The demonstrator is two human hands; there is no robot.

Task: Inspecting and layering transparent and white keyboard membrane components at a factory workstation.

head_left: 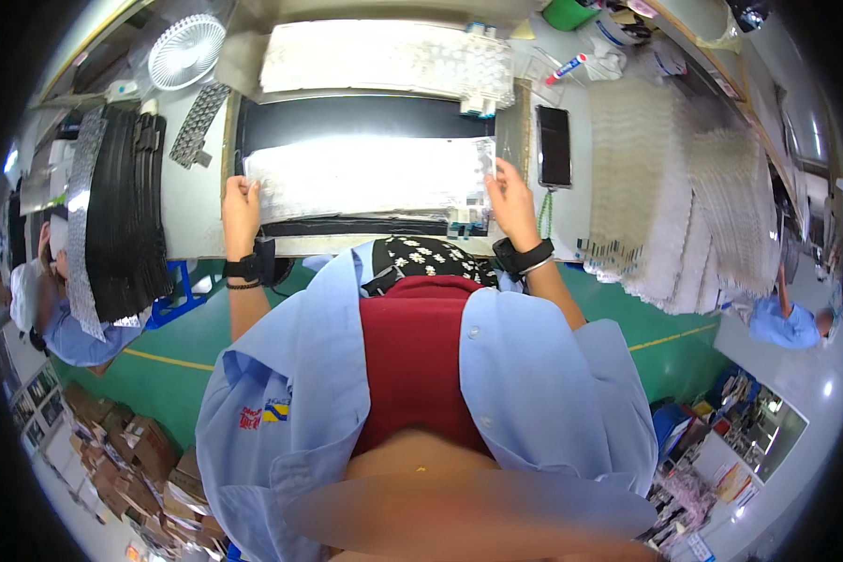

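A thin, whitish translucent keyboard-sized sheet (pixel 365 178) lies crosswise before me over a black work surface (pixel 337 117). Glare washes out much of its middle, and a small teal-marked tab shows at its lower right. My left hand (pixel 241 211) pinches its left end between thumb and fingers. At the opposite end, my right hand (pixel 512 203) has its thumb and fingers closed on the right edge. Behind it rests a pile of similar pale sheets (pixel 375 58) with teal-marked tabs.
Black keyboard frames (pixel 126 197) are stacked on the left, near a single dark keyboard part (pixel 199 125) and a white fan (pixel 186 51). On the right lie a phone (pixel 554 147), a marker (pixel 567 68) and stacks of pale sheets (pixel 637 178). Other people sit at both sides.
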